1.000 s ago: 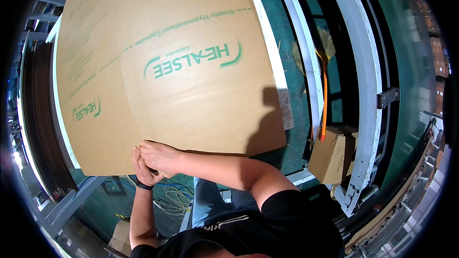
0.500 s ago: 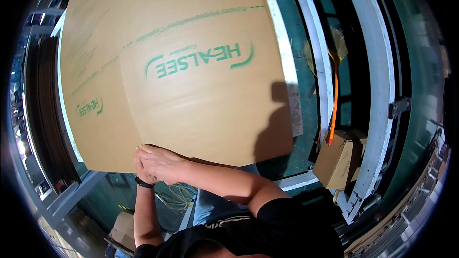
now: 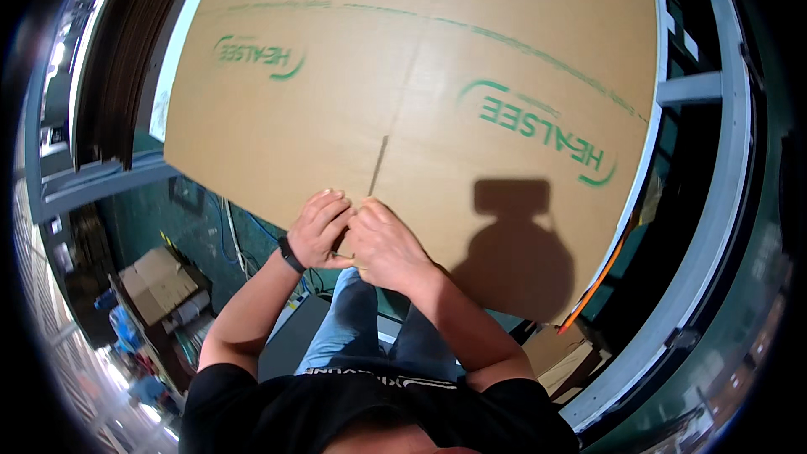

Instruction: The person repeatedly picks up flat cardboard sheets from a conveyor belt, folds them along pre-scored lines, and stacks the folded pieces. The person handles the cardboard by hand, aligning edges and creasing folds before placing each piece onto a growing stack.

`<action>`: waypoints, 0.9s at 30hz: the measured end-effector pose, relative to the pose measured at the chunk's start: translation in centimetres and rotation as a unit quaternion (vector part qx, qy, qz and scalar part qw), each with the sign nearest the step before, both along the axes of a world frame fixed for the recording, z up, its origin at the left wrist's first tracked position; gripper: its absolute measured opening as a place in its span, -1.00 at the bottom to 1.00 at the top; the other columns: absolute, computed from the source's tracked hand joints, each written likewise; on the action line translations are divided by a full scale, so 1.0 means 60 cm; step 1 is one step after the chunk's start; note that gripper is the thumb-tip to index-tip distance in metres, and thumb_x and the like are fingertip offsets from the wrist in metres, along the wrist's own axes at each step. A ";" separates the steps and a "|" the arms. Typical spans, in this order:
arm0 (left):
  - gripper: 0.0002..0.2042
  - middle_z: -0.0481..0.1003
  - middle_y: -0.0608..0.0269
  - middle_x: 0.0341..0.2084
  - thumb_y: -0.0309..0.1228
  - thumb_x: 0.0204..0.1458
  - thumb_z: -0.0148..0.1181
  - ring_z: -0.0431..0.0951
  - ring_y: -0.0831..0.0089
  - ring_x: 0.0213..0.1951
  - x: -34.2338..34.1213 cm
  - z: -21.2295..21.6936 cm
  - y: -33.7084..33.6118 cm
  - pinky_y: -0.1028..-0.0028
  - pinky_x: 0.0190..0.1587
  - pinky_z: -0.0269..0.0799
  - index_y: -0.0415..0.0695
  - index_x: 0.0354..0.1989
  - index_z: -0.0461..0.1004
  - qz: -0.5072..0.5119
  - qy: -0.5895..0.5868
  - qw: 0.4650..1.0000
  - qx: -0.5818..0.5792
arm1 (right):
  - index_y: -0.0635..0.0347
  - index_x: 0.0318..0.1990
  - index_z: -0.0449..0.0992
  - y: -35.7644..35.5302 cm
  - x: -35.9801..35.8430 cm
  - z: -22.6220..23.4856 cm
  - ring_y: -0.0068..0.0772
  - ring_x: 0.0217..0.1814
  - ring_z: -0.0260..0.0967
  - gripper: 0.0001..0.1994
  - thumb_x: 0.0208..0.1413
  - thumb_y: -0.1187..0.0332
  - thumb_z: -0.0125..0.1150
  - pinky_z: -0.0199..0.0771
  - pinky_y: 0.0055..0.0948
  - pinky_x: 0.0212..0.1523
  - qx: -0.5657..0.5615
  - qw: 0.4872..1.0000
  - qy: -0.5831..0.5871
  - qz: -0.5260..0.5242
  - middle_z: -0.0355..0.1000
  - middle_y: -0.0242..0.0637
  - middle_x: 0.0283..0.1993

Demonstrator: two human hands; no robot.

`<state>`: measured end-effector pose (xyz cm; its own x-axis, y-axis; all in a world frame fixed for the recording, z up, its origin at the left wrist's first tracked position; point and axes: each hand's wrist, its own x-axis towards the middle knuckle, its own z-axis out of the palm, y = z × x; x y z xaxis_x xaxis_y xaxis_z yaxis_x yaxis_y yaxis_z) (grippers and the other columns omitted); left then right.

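Note:
A large flat sheet of brown cardboard (image 3: 336, 101) with green print spreads out in front of me. A dark narrow slot (image 3: 378, 166) runs inward from near its front edge, in line with a faint crease. At that edge, my left hand (image 3: 318, 231) is closed on the cardboard, fingers on top and the thumb low by the edge. Right beside it, my right hand (image 3: 382, 244) is curled shut on the same edge, at the near end of the slot. The hands almost touch, and they hide the cardboard between them.
A stack of dark brown sheets (image 3: 126, 50) stands at the far left. Grey metal rails (image 3: 691, 88) flank the sheet on the right, with an orange strip (image 3: 595, 286) nearby. Cardboard boxes sit at lower left (image 3: 160, 282) and lower right (image 3: 559, 357).
The view has swung so the sheet lies turned and my hands sit nearer the middle. My right arm no longer reaches across to the left. The slot has come into sight beyond my hands.

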<state>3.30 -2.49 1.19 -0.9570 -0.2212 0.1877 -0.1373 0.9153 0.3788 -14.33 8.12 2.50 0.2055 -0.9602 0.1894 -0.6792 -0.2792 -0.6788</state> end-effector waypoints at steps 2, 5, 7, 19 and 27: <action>-0.29 0.38 -0.05 -0.01 0.09 -0.19 0.26 0.34 0.00 0.11 0.007 0.002 -0.001 -0.01 0.17 0.25 -0.28 0.00 0.40 -0.002 -0.004 1.000 0.012 | 0.21 -0.45 0.51 0.001 0.007 -0.001 -0.26 0.01 0.29 -0.77 -0.38 0.39 0.31 0.05 -0.18 0.36 0.008 1.000 0.001 0.000 0.41 -0.23 -0.30; -0.29 0.36 -0.02 0.04 0.06 -0.20 0.27 0.30 0.01 0.16 0.018 0.000 0.005 0.00 0.22 0.20 -0.25 0.04 0.38 0.006 0.010 0.999 0.043 | 0.25 -0.45 0.47 0.002 0.004 0.005 -0.16 0.02 0.28 -0.66 -0.47 0.31 0.40 0.09 -0.10 0.34 0.003 0.999 -0.046 0.023 0.37 -0.17 -0.24; -0.29 0.35 0.00 0.06 0.02 -0.24 0.29 0.30 0.03 0.17 0.015 0.007 0.002 0.01 0.23 0.17 -0.24 0.05 0.37 0.010 0.012 0.997 0.074 | 0.25 -0.46 0.45 0.000 0.001 0.013 -0.10 0.02 0.27 -0.61 -0.52 0.30 0.45 0.11 -0.04 0.31 -0.009 0.998 -0.066 0.020 0.34 -0.14 -0.22; -0.24 0.26 0.05 0.17 -0.20 -0.33 0.29 0.19 0.14 0.25 0.014 0.053 0.003 0.12 0.32 0.02 -0.21 0.16 0.26 0.005 -0.034 0.992 0.118 | 0.22 -0.62 0.35 0.005 0.047 0.008 -0.08 -0.20 0.31 -0.86 -0.32 0.48 0.23 0.28 0.05 0.15 -0.069 0.990 -0.083 -0.086 0.28 -0.20 -0.46; -0.26 0.26 0.10 0.19 -0.21 -0.31 0.28 0.19 0.18 0.26 0.010 0.055 0.004 0.13 0.33 0.03 -0.18 0.17 0.27 0.012 -0.035 0.993 0.111 | 0.20 -0.63 0.35 0.012 0.050 0.002 -0.11 -0.25 0.30 -0.86 -0.30 0.50 0.23 0.30 -0.01 0.10 -0.066 0.988 -0.086 -0.113 0.27 -0.22 -0.47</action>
